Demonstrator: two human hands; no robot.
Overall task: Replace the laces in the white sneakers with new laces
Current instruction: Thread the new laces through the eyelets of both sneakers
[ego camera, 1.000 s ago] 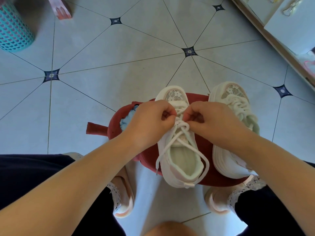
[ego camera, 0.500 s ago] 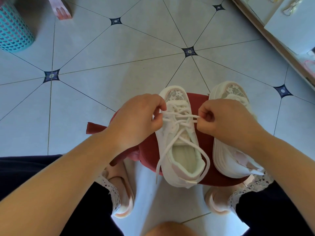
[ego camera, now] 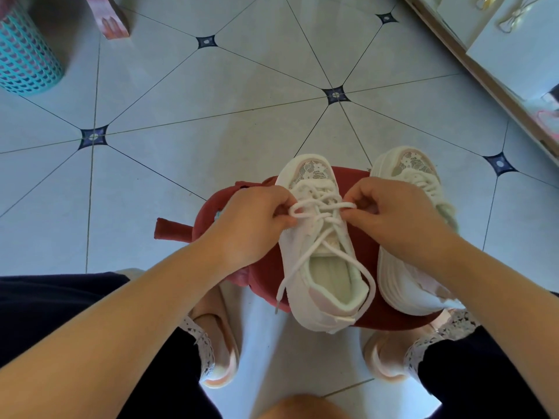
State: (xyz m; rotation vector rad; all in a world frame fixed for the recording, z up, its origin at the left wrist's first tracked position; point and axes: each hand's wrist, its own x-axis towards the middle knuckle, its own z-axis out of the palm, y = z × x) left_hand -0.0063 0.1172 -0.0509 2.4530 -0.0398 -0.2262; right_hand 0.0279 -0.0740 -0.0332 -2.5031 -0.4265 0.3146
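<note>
- Sneakers, both white, sit side by side on the red stool (ego camera: 364,246), toes pointing away. The left sneaker (ego camera: 320,267) lies between the hands, and the right sneaker (ego camera: 403,282) is partly under the right wrist.
- At the shoe's left edge, the left hand (ego camera: 251,225) pinches a small loop of the white lace (ego camera: 322,207).
- At its right edge, the right hand (ego camera: 393,216) pinches the same lace.
- One second ago the hands met over the tongue. Now they sit apart, with the lace drawn across between them.
- Its loose ends (ego camera: 369,285) trail past the heel.
</note>
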